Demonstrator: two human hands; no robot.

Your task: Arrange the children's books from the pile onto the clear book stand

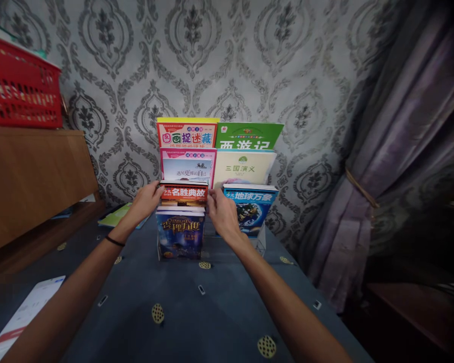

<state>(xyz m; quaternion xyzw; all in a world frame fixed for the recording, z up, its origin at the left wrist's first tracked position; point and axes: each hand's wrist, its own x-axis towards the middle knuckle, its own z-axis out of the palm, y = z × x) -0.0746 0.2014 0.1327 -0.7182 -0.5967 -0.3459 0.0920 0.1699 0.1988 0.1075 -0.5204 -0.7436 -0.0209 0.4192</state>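
A red-topped book (189, 193) stands upright in the left column of a clear stepped book rack (262, 245). My left hand (145, 202) grips its left edge near the top corner, fingers curled. My right hand (224, 213) is closed at its right edge; some fingertips are hidden. In front of it stands a dark blue book (180, 236). Behind it are a pale-covered book (187, 170), a pink book (189, 153) and a red-and-yellow picture book (187, 133). The right column holds a blue earth book (251, 209), a cream book (244, 166) and a green book (249, 133).
A dark blue patterned cloth (200, 322) covers the table. At the left lie a phone-like white screen (32, 307) and a flat green book (115, 216). A red basket (22, 83) sits on a wooden cabinet (38, 176). A purple curtain (336, 242) hangs at the right.
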